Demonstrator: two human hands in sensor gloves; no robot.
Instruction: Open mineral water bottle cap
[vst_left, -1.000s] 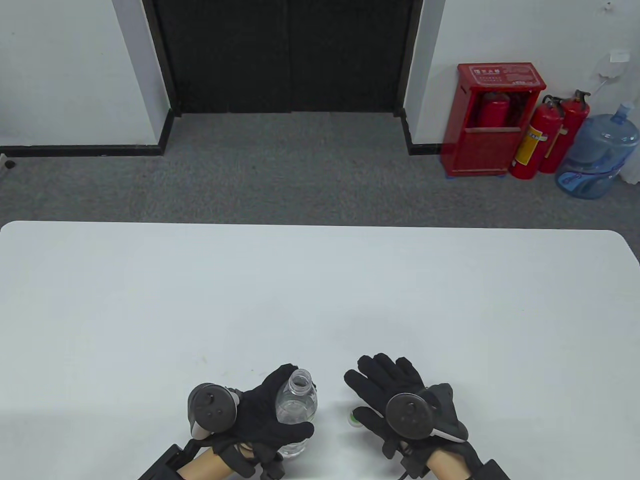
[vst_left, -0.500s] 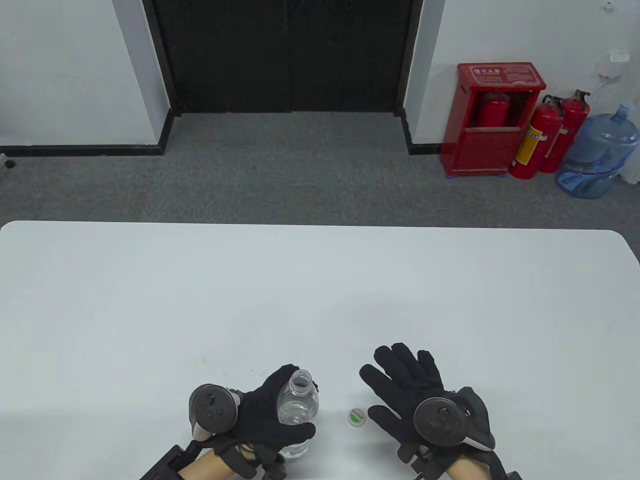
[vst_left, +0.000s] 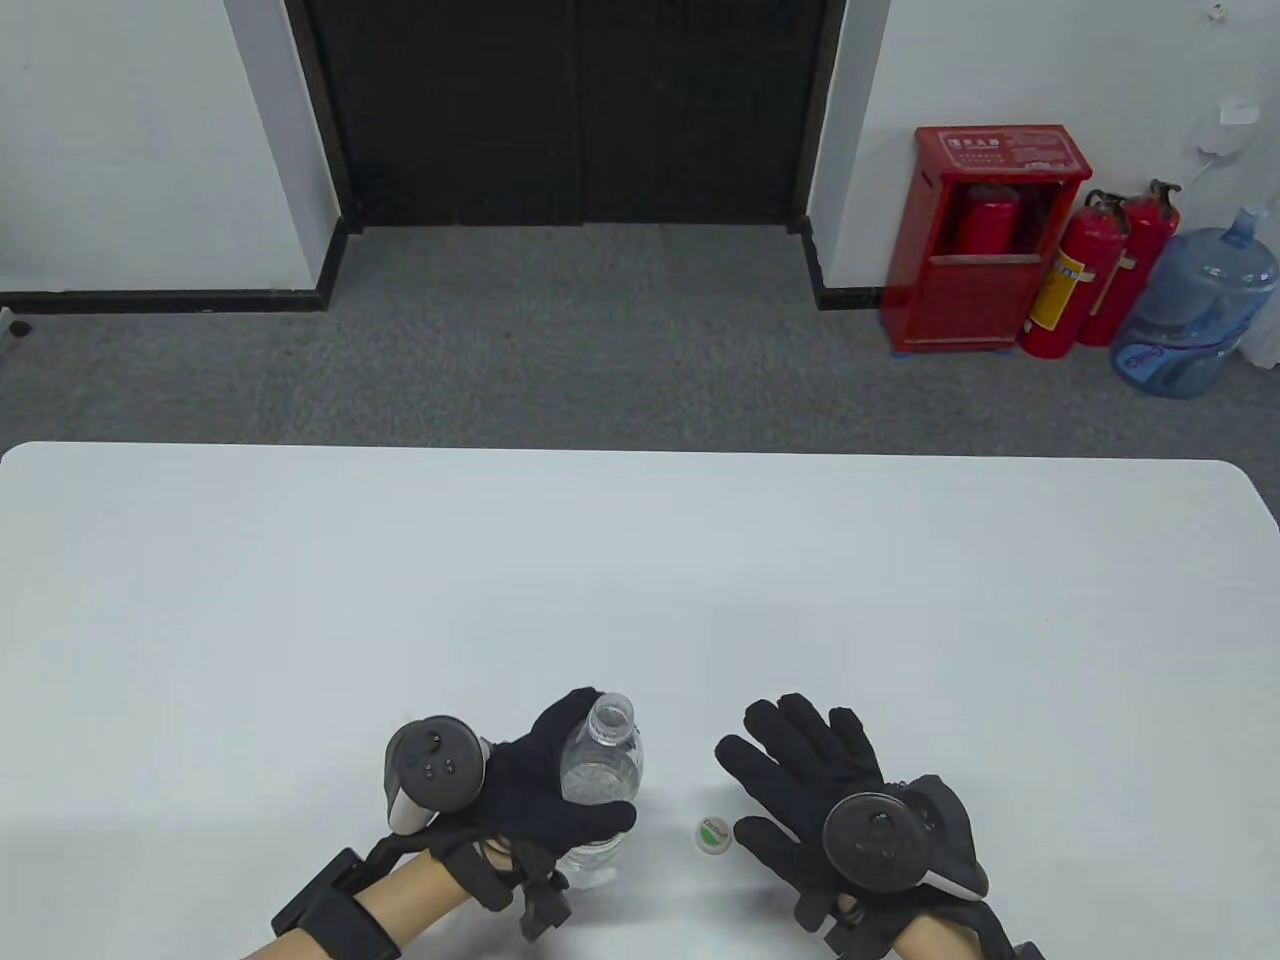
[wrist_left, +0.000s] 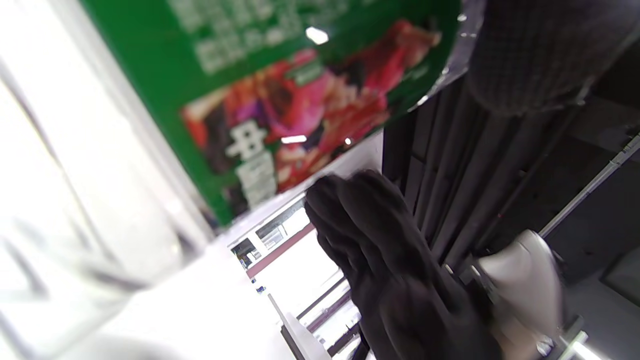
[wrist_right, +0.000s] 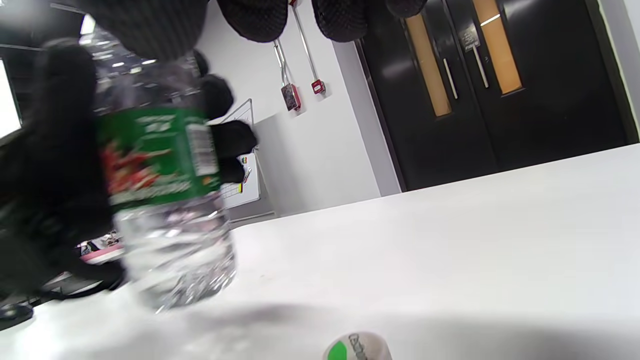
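A clear water bottle (vst_left: 600, 762) with a green label has no cap on its mouth. My left hand (vst_left: 520, 790) grips it around the body, near the table's front edge. In the right wrist view the bottle (wrist_right: 165, 200) leans, with its base just above the table, and my left hand (wrist_right: 45, 175) is wrapped around it. The white and green cap (vst_left: 714, 834) lies on the table between my hands, and shows in the right wrist view (wrist_right: 357, 347). My right hand (vst_left: 810, 775) is open with fingers spread, just right of the cap, holding nothing.
The white table (vst_left: 640, 560) stretches far and to both sides. Beyond it is grey carpet, a dark double door (vst_left: 570, 110), a red extinguisher cabinet (vst_left: 980, 240) and a blue water jug (vst_left: 1195, 310) at the far right.
My right hand moved right off the cap, leaving it lying on the table. My left hand then raised the bottle a little and shifted it away from me.
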